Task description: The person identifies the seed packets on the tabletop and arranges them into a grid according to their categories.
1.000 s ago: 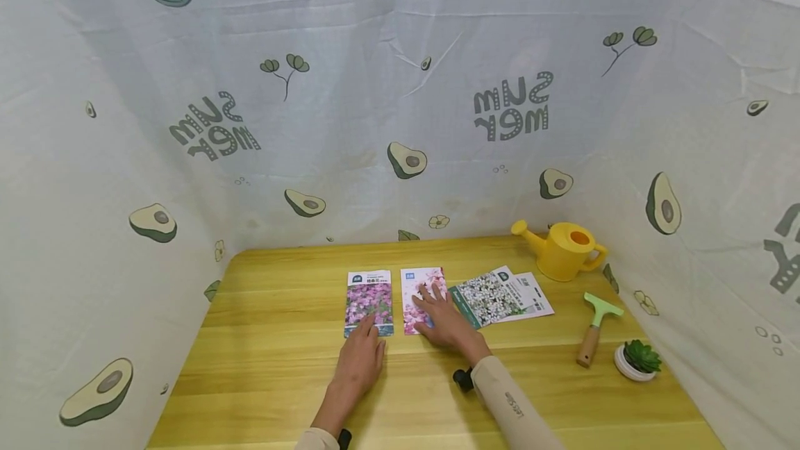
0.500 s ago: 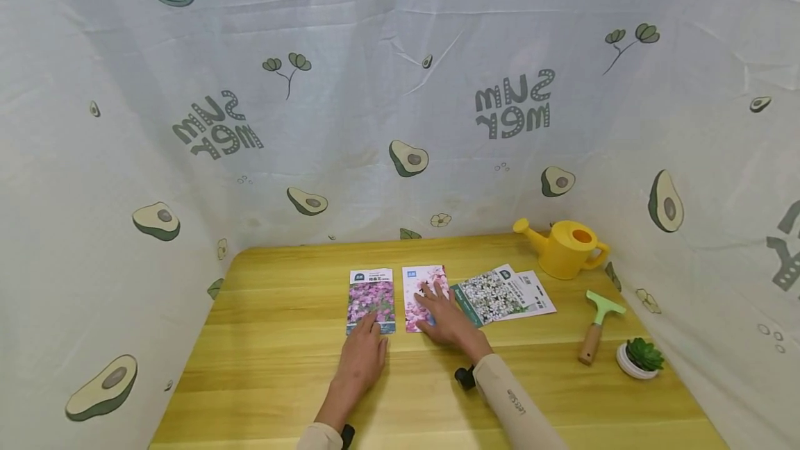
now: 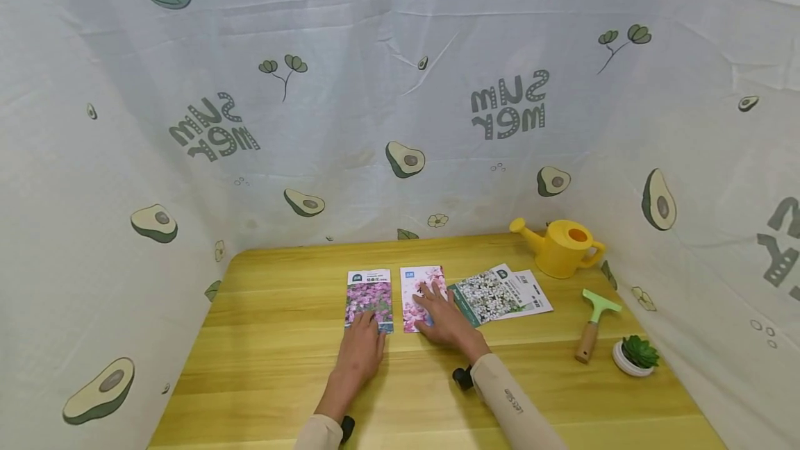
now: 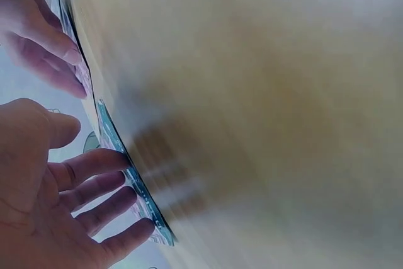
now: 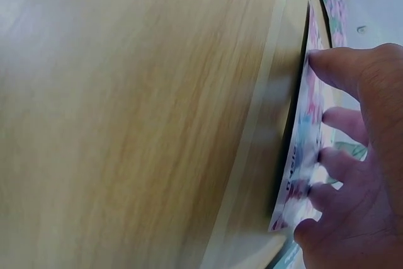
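Observation:
A flower seed packet with purple blossoms [image 3: 369,295] lies flat at the middle of the table. My left hand [image 3: 362,346] touches its lower part with the fingertips; in the left wrist view the thumb stands apart from the packet's near edge [image 4: 140,184]. Just to the right lies a pink-blossom seed packet [image 3: 412,290]. Over it my right hand [image 3: 445,318] rests with spread fingers, thumb and fingertips on its face, as the right wrist view also shows. Beside that hand, a white-flower packet [image 3: 490,295] partly covers another white packet [image 3: 536,297].
A yellow watering can [image 3: 560,252] stands at the back right of the wooden table [image 3: 262,367]. Nearer on the right are a green scraper with a wooden handle [image 3: 590,332] and a small potted succulent [image 3: 636,355]. Patterned cloth [image 3: 350,103] hangs around the table.
My left hand's fingers have shifted a little on the purple packet, with the index finger less extended. The right hand and the packets stay in place; the head view sways slightly.

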`<state>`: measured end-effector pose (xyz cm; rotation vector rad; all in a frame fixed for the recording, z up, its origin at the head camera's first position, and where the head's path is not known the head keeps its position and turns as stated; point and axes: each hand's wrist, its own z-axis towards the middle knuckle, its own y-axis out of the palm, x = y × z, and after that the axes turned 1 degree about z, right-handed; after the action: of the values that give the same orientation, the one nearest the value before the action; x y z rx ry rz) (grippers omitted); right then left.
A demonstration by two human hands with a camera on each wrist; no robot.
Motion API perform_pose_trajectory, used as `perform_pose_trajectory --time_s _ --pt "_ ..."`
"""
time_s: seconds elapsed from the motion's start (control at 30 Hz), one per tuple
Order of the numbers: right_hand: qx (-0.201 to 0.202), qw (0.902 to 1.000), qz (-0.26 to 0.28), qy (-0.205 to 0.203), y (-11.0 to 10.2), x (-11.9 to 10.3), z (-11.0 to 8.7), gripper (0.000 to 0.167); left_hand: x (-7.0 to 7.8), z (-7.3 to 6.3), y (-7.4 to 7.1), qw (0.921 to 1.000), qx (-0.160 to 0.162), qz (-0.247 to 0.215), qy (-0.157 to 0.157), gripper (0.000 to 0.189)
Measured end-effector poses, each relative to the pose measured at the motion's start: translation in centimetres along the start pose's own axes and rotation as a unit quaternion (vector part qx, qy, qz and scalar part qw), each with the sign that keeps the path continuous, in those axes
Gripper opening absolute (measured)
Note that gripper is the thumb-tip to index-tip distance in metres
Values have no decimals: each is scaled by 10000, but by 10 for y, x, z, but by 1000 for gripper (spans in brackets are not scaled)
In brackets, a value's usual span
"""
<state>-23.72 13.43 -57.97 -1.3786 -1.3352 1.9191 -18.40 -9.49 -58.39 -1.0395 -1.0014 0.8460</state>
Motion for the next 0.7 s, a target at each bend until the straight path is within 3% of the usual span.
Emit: perform_pose_trajectory --time_s 0.23,0.53,0.7 --pt "61 9999 103 64 3 -3 3 62 -1 5 -4 9998 -182 -10 -102 37" --pt "536 9973 501 62 -6 -2 -3 70 0 14 -6 9992 -264 -140 -270 34" --pt "838 9932 589 554 -24 11 -25 72 7 16 -8 9991 -91 -371 -158 30"
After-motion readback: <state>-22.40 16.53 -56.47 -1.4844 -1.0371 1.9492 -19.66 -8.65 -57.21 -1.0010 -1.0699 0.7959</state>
